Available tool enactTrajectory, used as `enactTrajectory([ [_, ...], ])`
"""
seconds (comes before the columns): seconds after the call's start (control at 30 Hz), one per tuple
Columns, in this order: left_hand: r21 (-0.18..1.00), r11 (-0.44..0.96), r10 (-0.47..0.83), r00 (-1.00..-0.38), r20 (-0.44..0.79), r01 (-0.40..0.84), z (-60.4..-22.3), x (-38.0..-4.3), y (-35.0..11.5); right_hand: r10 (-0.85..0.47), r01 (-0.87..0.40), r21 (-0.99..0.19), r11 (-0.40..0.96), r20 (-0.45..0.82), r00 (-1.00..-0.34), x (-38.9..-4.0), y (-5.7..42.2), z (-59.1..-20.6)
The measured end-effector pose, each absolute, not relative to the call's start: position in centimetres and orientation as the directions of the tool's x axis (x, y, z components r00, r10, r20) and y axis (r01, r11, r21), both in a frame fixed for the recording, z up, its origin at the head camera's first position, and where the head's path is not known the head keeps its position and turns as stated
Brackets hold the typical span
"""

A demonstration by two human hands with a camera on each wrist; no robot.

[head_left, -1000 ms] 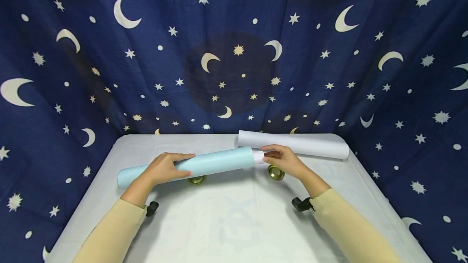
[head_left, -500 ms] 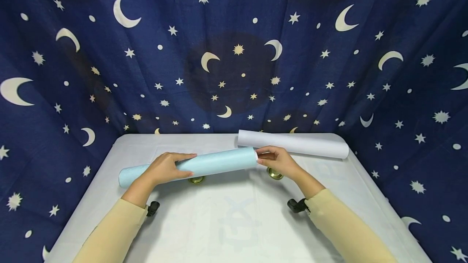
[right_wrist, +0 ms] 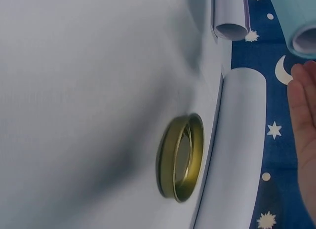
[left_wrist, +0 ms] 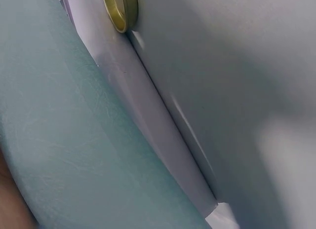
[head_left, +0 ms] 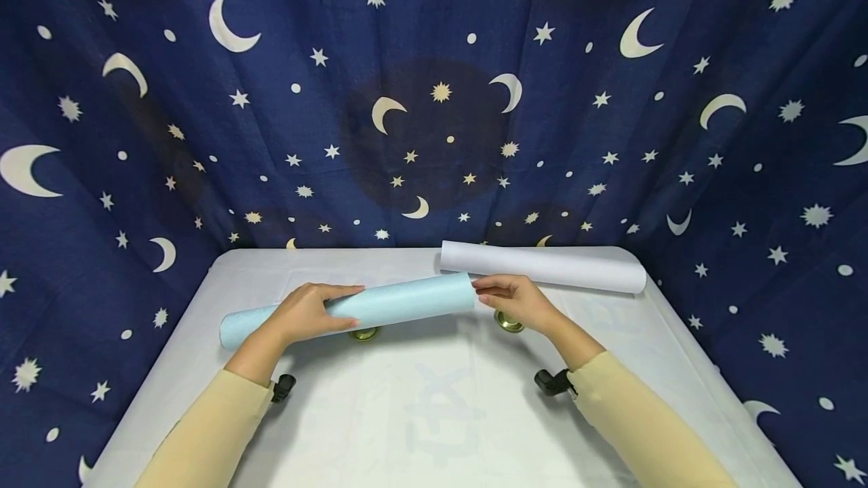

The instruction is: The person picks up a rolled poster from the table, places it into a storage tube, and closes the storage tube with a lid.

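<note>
My left hand (head_left: 310,313) grips a light blue paper tube (head_left: 414,301) around its left half, thumb in front and fingers over the top. The tube slants up to the right above the white table. At its right end my right hand (head_left: 521,301) holds its fingers out, tips by the opening. In the right wrist view a white inner roll (right_wrist: 307,40) shows inside the mouth of the tube, and the right fingers (right_wrist: 300,98) lie straight just beside that end. A gold round lid (head_left: 365,333) sits partly under the tube; a second gold lid (head_left: 510,321) lies below the right hand.
A white paper roll (head_left: 552,266) lies along the back right of the table (head_left: 434,413). Another white roll (right_wrist: 230,14), hidden behind the blue tube in the head view, shows in the right wrist view. A dark blue moon-and-star curtain (head_left: 298,119) encloses the table.
The white end that stuck out of the blue tube has slid inside as my right hand moved left. Since then the right fingers have backed off slightly. The left hand stays nearly still.
</note>
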State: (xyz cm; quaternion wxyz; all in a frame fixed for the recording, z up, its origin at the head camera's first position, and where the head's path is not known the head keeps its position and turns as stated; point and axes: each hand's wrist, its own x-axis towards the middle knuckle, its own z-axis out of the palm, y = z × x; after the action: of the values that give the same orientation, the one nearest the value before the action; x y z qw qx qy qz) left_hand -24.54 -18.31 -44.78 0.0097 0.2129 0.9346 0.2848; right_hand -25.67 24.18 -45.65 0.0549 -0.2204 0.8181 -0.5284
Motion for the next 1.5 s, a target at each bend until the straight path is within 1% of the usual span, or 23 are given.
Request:
enactTrajectory([
  [0.2,0.53,0.754,0.402,-0.911,0.095,0.388,-44.7,-24.4,-18.4,-0.394,-0.309,-0.878,0.366,0.154,-0.906,-25.4,25.4,-45.0],
  [0.47,0.527,0.759,0.4,-0.913,0.086,0.382,-44.6,-24.2,-18.5,-0.365,-0.32,-0.828,0.46,0.152,-0.919,-24.9,26.9,-44.6],
  [0.77,0.509,0.774,0.392,-0.916,0.083,0.377,-45.0,-24.3,-18.9,-0.346,-0.34,-0.791,0.508,0.174,-0.922,-22.6,27.6,-42.5],
  [0.87,0.521,0.769,0.389,-0.918,0.078,0.37,-45.1,-24.2,-19.0,-0.335,-0.343,-0.784,0.518,0.184,-0.924,-22.8,28.2,-43.2],
  [1.07,0.533,0.765,0.382,-0.921,0.078,0.362,-45.2,-24.2,-19.3,-0.305,-0.323,-0.775,0.543,0.177,-0.936,-24.3,30.0,-46.5],
  [1.17,0.529,0.764,0.386,-0.919,0.084,0.369,-45.3,-24.2,-19.4,-0.307,-0.324,-0.757,0.568,0.171,-0.936,-24.6,30.5,-47.4],
  [1.5,0.524,0.762,0.396,-0.914,0.089,0.381,-45.5,-24.2,-19.5,-0.309,-0.305,-0.749,0.588,0.14,-0.941,-25.1,30.8,-49.5],
])
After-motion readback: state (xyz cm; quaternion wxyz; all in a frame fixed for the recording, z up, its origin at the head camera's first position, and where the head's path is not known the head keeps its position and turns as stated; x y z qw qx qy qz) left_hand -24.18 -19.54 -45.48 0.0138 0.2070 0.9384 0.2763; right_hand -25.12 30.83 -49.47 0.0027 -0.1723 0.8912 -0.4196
